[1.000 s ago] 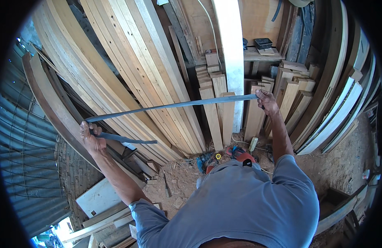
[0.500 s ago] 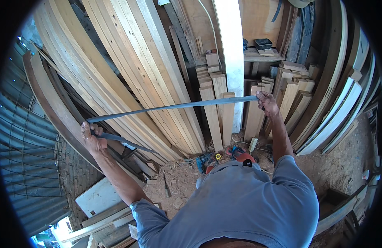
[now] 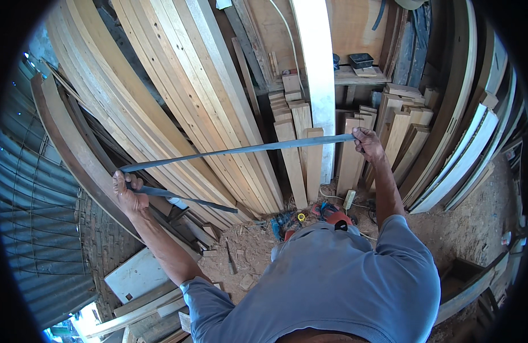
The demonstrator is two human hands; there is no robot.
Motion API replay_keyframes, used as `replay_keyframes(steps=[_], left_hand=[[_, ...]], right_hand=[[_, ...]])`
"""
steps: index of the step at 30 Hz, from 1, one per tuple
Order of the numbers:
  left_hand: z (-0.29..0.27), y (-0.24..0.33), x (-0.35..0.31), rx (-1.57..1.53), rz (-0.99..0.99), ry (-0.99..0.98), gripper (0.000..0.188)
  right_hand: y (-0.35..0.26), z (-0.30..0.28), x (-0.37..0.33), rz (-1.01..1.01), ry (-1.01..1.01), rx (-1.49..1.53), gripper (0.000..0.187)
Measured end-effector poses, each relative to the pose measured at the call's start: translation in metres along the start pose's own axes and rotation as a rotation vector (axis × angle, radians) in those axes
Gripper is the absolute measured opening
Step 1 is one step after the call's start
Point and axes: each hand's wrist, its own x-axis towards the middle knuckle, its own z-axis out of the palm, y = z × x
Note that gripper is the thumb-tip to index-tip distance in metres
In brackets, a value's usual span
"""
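A long, flat grey-blue strip (image 3: 241, 150), perhaps rubber or cloth, stretches nearly straight between my two raised hands. My left hand (image 3: 128, 191) is closed around it at the left, where it folds back. From there a loose tail hangs off to the right, its free end in front of the leaning boards. At the right, my right hand (image 3: 367, 143) pinches the other end between thumb and fingers. Behind the strip stand long pale planks (image 3: 201, 103) and several short wooden pieces (image 3: 314, 163).
A white board (image 3: 314, 63) leans upright at the back. Curved planks (image 3: 455, 148) stand at the right. A red power tool (image 3: 332, 215) and a blue tool (image 3: 282, 223) lie on the dusty floor near a yellow ring (image 3: 301, 217). A chisel-like tool (image 3: 230, 260) lies further left.
The strip's loose tail has swung right and now reaches further out from my left hand. Both hands keep their hold, and the stretched span is nearly unchanged.
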Motion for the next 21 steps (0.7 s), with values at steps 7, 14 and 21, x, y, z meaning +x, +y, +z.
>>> replay_keyframes(steps=[7, 14, 21], left_hand=[[0.001, 0.003, 0.000, -0.007, 0.002, -0.024, 0.012], [0.001, 0.009, 0.001, -0.022, 0.012, -0.048, 0.012], [0.005, 0.013, 0.001, 0.013, 0.010, -0.012, 0.014]], right_hand=[[0.001, -0.006, -0.001, 0.016, -0.063, 0.094, 0.019], [-0.003, -0.005, -0.004, 0.017, -0.170, 0.145, 0.012], [0.004, -0.012, 0.004, -0.053, -0.155, 0.074, 0.011]])
